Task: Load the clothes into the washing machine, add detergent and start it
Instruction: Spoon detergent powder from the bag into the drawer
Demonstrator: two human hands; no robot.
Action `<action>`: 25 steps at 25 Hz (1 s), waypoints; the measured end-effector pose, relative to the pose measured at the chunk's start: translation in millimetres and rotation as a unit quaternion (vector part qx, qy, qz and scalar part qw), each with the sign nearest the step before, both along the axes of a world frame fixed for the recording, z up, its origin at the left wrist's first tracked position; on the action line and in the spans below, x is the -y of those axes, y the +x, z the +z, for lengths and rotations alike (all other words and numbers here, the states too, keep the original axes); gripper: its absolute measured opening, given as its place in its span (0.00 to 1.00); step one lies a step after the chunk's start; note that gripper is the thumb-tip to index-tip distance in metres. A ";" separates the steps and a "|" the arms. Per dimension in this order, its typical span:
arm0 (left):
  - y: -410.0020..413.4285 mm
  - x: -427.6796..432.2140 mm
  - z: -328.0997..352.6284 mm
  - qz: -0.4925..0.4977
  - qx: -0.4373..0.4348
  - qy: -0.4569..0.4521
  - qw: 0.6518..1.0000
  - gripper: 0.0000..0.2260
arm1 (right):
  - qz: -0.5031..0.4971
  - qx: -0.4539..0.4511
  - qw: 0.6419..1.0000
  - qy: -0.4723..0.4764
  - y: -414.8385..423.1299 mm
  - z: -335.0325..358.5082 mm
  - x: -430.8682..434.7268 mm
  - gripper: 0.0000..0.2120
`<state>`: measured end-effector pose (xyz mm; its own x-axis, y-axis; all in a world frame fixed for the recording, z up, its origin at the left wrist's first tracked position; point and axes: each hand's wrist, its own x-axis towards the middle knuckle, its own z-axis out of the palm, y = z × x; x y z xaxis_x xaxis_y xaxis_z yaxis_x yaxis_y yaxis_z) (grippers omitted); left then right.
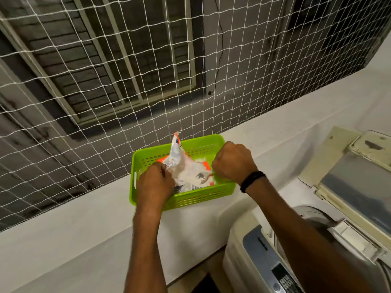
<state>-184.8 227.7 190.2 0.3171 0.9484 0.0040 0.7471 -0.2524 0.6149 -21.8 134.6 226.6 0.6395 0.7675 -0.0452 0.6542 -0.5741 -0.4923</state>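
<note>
A lime-green perforated basket (196,197) stands on a white ledge. Inside it lies an open detergent packet (186,170), white and silver with orange edges, one torn corner sticking up. My left hand (155,182) grips the packet's left side. My right hand (231,162), with a black band at the wrist, is closed in a fist at the packet's right edge inside the basket; what it holds is hidden. The top-loading washing machine (281,256) is at the lower right, its lid (355,178) raised. No clothes show in the drum from here.
The white ledge (84,229) runs diagonally from lower left to upper right. A white safety net (127,81) hangs right behind the basket, with a building's windows beyond it. The machine's control panel (281,280) faces me at the bottom right.
</note>
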 end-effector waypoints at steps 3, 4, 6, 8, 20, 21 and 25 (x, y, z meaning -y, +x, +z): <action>-0.4 0.0 0.7 -0.009 0.007 0.010 1.000 0.07 | 0.011 -0.077 0.996 -0.050 1.3 -1.5 -4.3 0.15; -0.5 -1.0 0.2 -0.014 0.011 0.010 1.000 0.07 | 0.022 -0.117 0.992 -0.052 -0.9 -4.3 -7.5 0.17; -0.7 -1.8 0.4 -0.023 0.016 0.007 1.000 0.09 | 0.027 -0.209 0.977 -0.031 -8.2 -10.3 -13.0 0.18; -0.5 -1.2 1.8 -0.025 0.022 0.005 0.999 0.11 | -0.007 -0.343 0.939 0.028 -14.3 -15.3 -18.0 0.12; 0.3 0.2 2.7 0.026 0.096 -0.014 0.995 0.06 | -0.128 -0.461 0.850 0.220 7.1 -12.4 5.0 0.12; 1.4 1.4 3.9 0.033 0.103 -0.009 0.994 0.07 | -0.126 -0.472 0.842 0.228 8.7 -11.3 9.4 0.12; 7.8 7.6 11.4 0.061 0.143 0.017 0.988 0.08 | -0.115 -0.534 0.798 0.255 16.0 -5.6 27.6 0.11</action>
